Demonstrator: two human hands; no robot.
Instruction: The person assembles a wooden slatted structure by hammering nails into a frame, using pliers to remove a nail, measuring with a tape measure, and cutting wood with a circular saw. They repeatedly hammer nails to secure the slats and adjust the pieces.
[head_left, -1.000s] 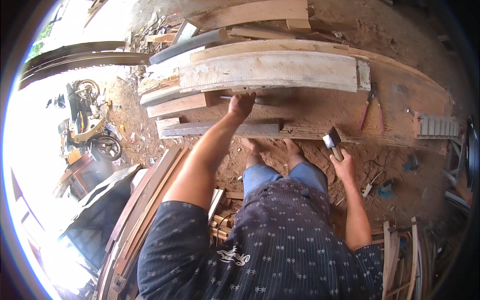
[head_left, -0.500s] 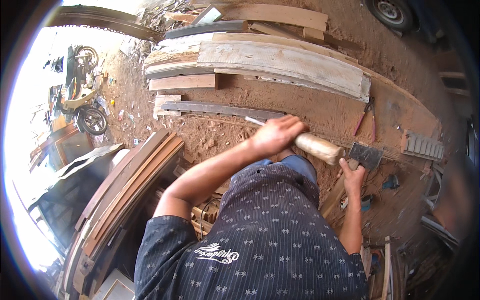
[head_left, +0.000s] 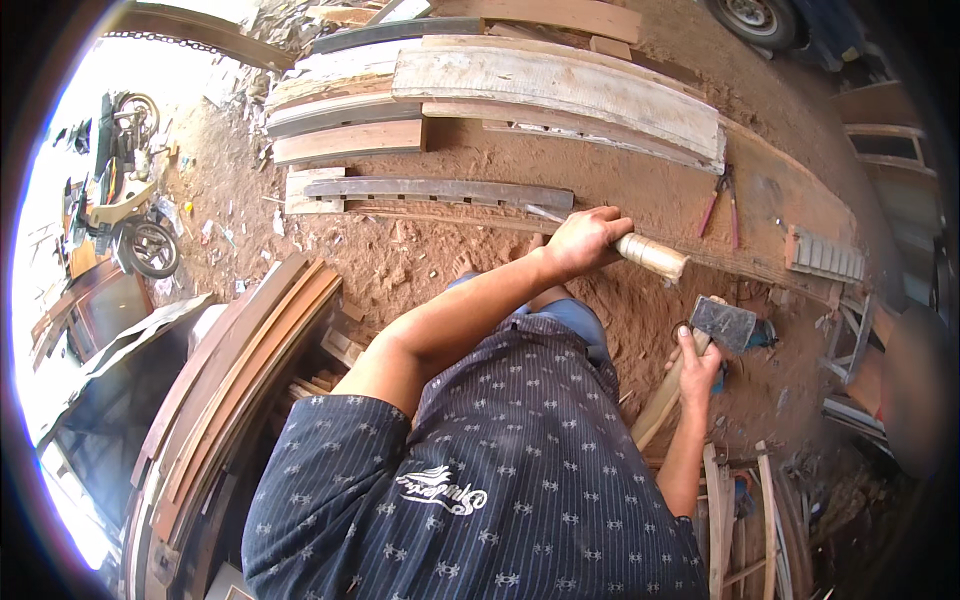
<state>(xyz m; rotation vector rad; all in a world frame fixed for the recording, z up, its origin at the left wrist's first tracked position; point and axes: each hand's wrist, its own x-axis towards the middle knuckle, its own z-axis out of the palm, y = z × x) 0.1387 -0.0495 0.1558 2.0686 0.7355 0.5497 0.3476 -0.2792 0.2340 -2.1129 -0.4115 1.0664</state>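
Note:
My left hand (head_left: pixel 590 242) is closed around a chisel, whose pale wooden handle (head_left: pixel 652 257) sticks out to the right. Its thin metal blade (head_left: pixel 543 213) points left, by the right end of a dark wooden bar (head_left: pixel 440 190) with notches along its near edge. Whether the tip touches the bar I cannot tell. Lower and to the right, my right hand (head_left: pixel 697 365) grips a hammer just below its blocky grey head (head_left: pixel 724 322); its wooden handle (head_left: pixel 658 408) slants down toward my body. A gap separates the hammer head from the chisel handle.
Beyond the bar lie stacked planks and a whitish board (head_left: pixel 560 90). Red-handled pincers (head_left: pixel 718 208) and a ridged grey piece (head_left: pixel 825 256) rest on the right. Leaning boards (head_left: pixel 230 370) rise at left, near a motorcycle (head_left: pixel 140 200). A vehicle wheel (head_left: pixel 752 15) shows far right.
My left hand and the chisel have shifted right, toward the bar's right end. The hammer has come down toward my body, away from the chisel handle. The whole view has shifted slightly.

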